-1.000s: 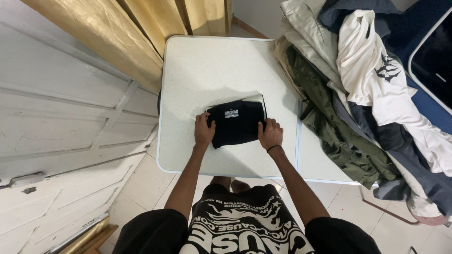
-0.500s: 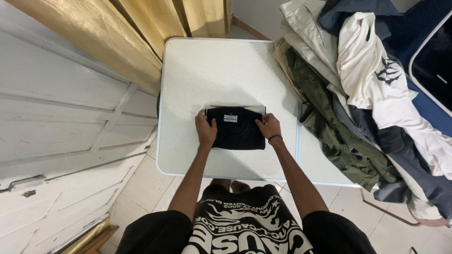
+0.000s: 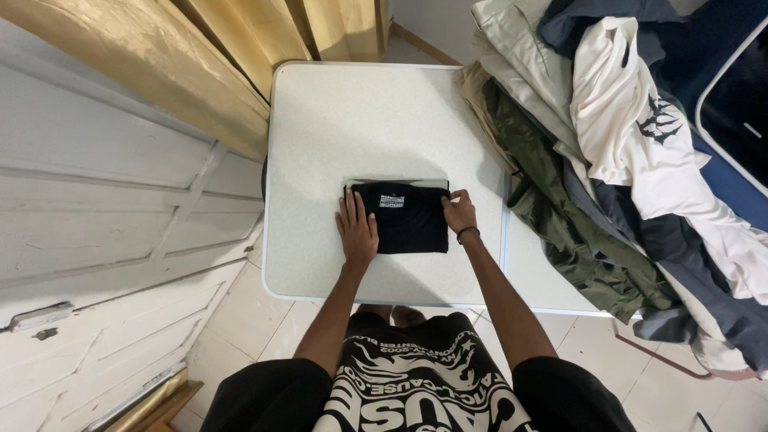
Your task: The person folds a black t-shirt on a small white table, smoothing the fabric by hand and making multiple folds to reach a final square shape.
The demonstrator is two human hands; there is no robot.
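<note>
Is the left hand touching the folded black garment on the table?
Touching. The head view shows the left hand lying flat with its fingers overlapping the left edge of the folded black garment; no gap shows.

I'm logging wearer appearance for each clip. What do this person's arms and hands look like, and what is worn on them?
Both forearms are bare, with no sleeves reaching them and no gloves. The left hand wears nothing visible: no ring or band shows. The right hand has a thin dark band around its wrist. No watch or markings can be made out.

Head view — straight down, table (image 3: 384, 120) near.
</note>
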